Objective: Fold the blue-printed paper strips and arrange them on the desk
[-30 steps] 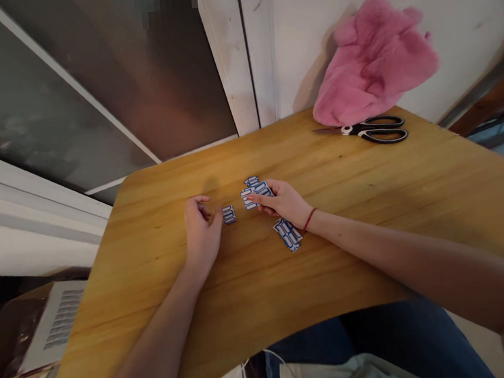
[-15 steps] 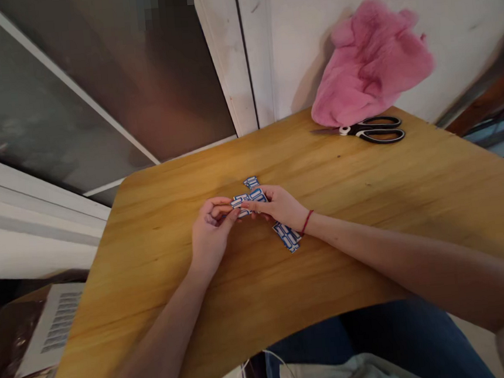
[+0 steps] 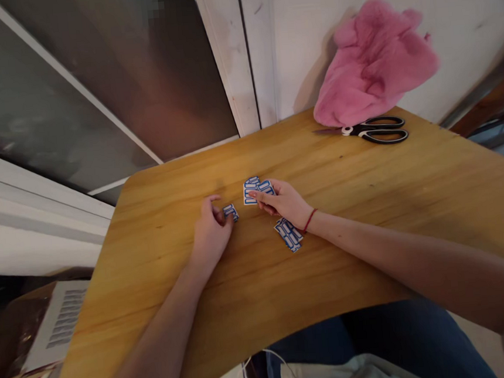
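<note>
Since half a second ago, both hands have drawn apart, the left one dropping back from the cards held in the right. At far left, a box (image 3: 64,320) sits beyond the edge of the wooden table (image 3: 251,283). Next comes the left hand (image 3: 209,234), thumb and forefinger spread, its thumb tip at a small card (image 3: 231,211); I cannot tell whether its hidden fingers pinch that card. Further right, several blue-and-white cards (image 3: 266,186) are pinched between the thumb and fingers of the right hand (image 3: 287,202), above the table. Just behind them lie some far cards (image 3: 252,181). Near the right wrist, with its red string (image 3: 309,220), a pile of cards (image 3: 288,234) rests on the wood. Scissors (image 3: 364,131) lie at the back right, just in front of a pink cloth (image 3: 373,61).
</note>
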Demonstrator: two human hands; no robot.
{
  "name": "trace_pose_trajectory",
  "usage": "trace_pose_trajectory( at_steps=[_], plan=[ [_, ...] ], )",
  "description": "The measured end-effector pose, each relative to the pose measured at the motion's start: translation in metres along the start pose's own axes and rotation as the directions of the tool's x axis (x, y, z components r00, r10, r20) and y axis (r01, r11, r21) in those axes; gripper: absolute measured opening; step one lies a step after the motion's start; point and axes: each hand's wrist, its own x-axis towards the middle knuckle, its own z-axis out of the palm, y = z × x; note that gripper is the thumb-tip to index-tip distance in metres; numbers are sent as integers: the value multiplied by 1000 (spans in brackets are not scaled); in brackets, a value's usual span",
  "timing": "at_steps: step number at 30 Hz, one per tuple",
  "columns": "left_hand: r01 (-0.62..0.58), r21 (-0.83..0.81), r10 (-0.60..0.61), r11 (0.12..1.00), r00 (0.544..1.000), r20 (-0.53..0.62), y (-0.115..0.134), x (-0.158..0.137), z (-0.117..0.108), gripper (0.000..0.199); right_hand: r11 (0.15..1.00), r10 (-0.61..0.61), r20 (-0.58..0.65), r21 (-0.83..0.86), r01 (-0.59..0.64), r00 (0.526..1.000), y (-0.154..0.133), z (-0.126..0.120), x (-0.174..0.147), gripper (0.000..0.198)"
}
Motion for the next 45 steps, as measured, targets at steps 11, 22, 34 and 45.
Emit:
trace_pose_trajectory(
  at_steps=[11, 22, 34, 45],
  plan=[
    [46, -586, 51, 809, 988, 148, 15, -9, 12, 24, 964, -13, 220, -255, 70, 975, 3, -1, -4, 35],
    [6, -246, -7, 969, 1000, -5, -2, -3, 2, 23, 980, 130, 103, 135, -143, 986, 0, -3, 2, 14],
    [-52, -191, 60, 980, 998, 37, 12, -14, 4, 19, 997, 55, 230, -59, -42, 972, 3, -4, 1, 21],
    [42, -489, -3, 871, 997, 80, 14, -12, 6, 17, 987, 30, 248, -161, 11, 968, -1, -2, -4, 32]
  ],
)
